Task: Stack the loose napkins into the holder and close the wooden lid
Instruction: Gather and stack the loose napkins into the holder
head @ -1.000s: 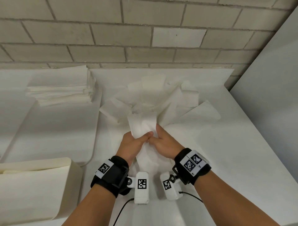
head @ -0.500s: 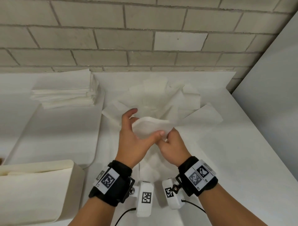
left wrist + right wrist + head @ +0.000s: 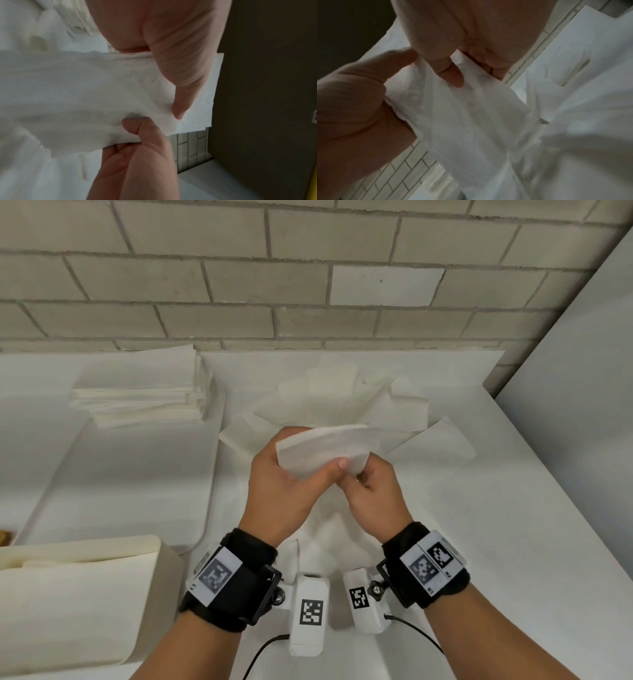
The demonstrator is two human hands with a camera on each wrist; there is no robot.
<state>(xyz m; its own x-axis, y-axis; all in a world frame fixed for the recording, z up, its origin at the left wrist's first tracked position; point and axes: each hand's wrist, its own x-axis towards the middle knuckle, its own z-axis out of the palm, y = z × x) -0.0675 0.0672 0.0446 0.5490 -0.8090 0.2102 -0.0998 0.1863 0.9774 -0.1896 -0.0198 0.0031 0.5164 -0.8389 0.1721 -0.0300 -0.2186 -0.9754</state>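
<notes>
Both hands had come up off the table since a second earlier, lifting a folded napkin (image 3: 322,451) clear of the pile. Nearest the camera, the cream holder (image 3: 78,604) sat at the near left corner, well apart from the action; no wooden lid showed in these views, apart from maybe a brown sliver at the left edge that I couldn't identify. Just beyond the wrists, the left hand (image 3: 284,491) had its thumb on top and its fingers curled underneath, gripping the napkin's near edge. The right hand (image 3: 371,496) pinched the right corner, fingers (image 3: 452,73) curled round the paper. Farther out, the loose napkins (image 3: 346,402) lay fanned in a messy heap mid-table, with a tidy napkin stack (image 3: 144,392) at far left on a white board (image 3: 113,484).

My take: to do this step well, they'd square the edges with both hands, keep the fold flat and not crumple it, then carry it left onto the stack. Thin embossed paper like that probably creases easily, so a light pinch beats a squeeze.
</notes>
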